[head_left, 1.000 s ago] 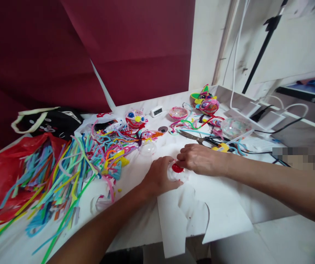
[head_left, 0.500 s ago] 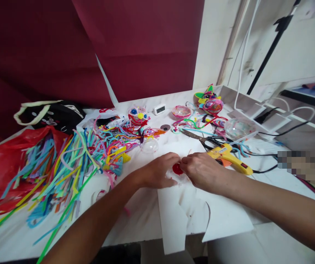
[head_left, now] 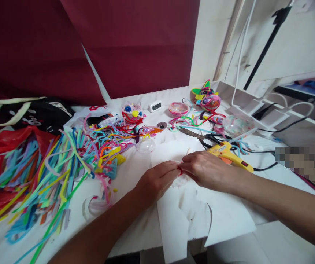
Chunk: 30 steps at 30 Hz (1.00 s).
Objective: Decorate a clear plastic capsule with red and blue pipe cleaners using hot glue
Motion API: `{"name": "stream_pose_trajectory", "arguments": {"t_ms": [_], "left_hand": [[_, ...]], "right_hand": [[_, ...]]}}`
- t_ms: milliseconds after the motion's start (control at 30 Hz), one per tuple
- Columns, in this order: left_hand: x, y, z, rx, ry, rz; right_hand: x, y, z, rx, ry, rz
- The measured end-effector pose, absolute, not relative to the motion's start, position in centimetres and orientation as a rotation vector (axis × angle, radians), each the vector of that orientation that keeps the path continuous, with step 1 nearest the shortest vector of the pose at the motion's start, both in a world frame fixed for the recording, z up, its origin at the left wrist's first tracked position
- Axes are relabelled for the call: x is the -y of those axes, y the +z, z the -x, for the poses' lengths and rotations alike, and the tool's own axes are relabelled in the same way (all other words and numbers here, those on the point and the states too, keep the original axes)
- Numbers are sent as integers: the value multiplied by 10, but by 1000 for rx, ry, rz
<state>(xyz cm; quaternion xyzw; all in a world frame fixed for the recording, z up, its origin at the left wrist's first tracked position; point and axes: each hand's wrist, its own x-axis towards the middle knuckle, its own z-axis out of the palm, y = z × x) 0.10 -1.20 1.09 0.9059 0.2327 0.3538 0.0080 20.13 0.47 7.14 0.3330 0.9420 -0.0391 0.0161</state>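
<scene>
Head cam: your R hand (head_left: 203, 169) pinches red pc (head_left: 180, 171) abv white paper (head_left: 229, 218); L hand (head_left: 154, 180) adj., fingers together, can't tell grip.

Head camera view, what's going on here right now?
A person has both hands together over white paper. The fingertips of the left hand and right hand meet at a small red piece, just above a see-through piece, mostly hidden; the exact grip isn't clear. A yellow glue gun lies by the right forearm, scissors beyond the hands, and colourful fuzzy sticks are heaped to the left.
</scene>
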Motion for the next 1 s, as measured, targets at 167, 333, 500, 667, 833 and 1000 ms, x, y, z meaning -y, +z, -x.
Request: {"name": "stream_pose_trajectory", "arguments": {"t_ms": [167,333,500,667,833,1000], "left_hand": [[11,10,2,-649,1105,-2912],[13,13,5,-684,1006,-2939],[14,16,5,-708,957,-2980],[14,20,3,-663,962,-2983],[14,21,2,-704,887,-3021],[14,17,1,-708,882,-3054]], "right_hand": [[-15,71,-208,-2982,-203,-893],[-29,70,-215,-3053,-302,-732],[-41,74,-213,-3068,-367,-600],[-49,77,-207,-3056,-347,-572],[-51,74,-204,-3099,-301,-533],[-48,71,-205,-3108,-284,-602]]}}
